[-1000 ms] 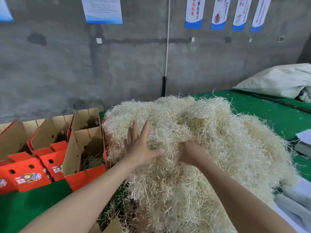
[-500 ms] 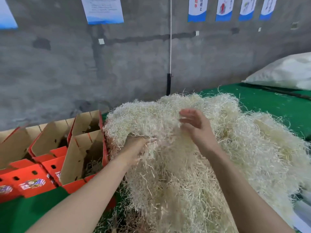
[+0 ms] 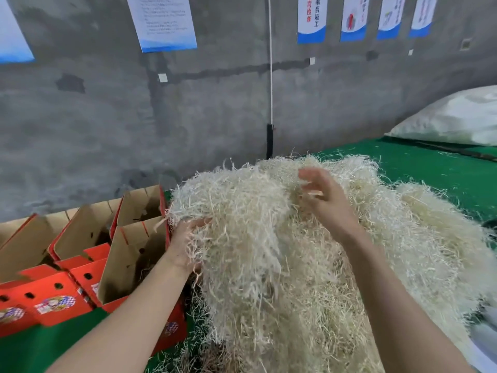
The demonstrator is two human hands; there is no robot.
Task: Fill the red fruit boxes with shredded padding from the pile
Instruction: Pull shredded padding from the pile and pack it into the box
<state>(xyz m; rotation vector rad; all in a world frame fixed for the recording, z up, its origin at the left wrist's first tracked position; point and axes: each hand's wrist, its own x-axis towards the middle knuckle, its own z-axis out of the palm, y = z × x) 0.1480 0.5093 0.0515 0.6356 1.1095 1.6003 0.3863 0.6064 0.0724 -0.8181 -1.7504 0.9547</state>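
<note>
**Open box lies just left of the loaded grip**

The left grip clenches strands at the left flank of the padding pile on the green table. The nearest red fruit box stands open just beside it, further left. The right grip, loosely released, hovers over the crest, farther from the boxes.

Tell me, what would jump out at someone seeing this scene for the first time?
A big pale pile of shredded padding fills the middle of the green table. The left hand grips strands at its left edge, and the right hand hovers above its top, fingers loosely curled. Just left of the pile stand the red fruit boxes, cardboard flaps up.
</note>
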